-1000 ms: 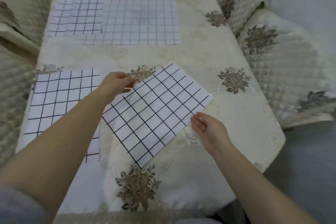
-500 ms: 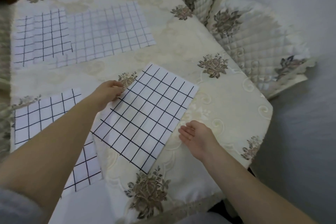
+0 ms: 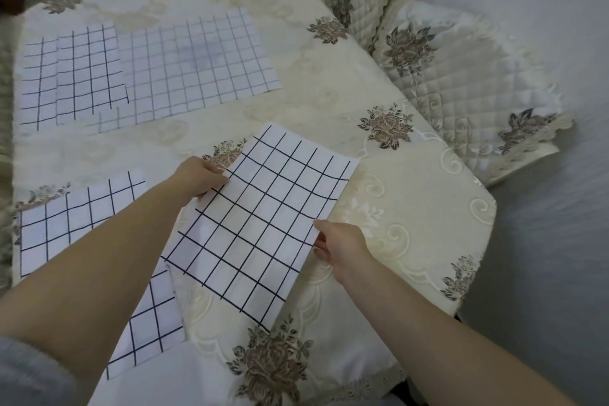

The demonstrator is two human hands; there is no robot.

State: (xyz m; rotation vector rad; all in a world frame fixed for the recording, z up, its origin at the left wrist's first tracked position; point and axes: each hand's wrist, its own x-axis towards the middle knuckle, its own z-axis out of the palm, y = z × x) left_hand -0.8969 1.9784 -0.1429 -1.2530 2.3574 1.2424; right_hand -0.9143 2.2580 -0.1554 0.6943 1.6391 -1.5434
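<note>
A white cloth with a black grid [image 3: 260, 224] lies slanted on the cream embroidered tablecloth [image 3: 412, 214] in the middle of the view. My left hand [image 3: 197, 176] pinches its upper left edge between thumb and fingers. My right hand [image 3: 339, 245] grips its right edge, thumb on top and fingers curled under it. The cloth's right side looks slightly lifted off the table.
A second grid cloth [image 3: 82, 221] lies at the left, partly under my left forearm. Two more grid cloths [image 3: 72, 76] [image 3: 197, 66] lie overlapping at the far side. Quilted chair covers [image 3: 461, 76] stand beyond the table's right edge.
My right hand has moved from the tablecloth onto the cloth's right edge and taken hold of it. The view has swung a little further to the right.
</note>
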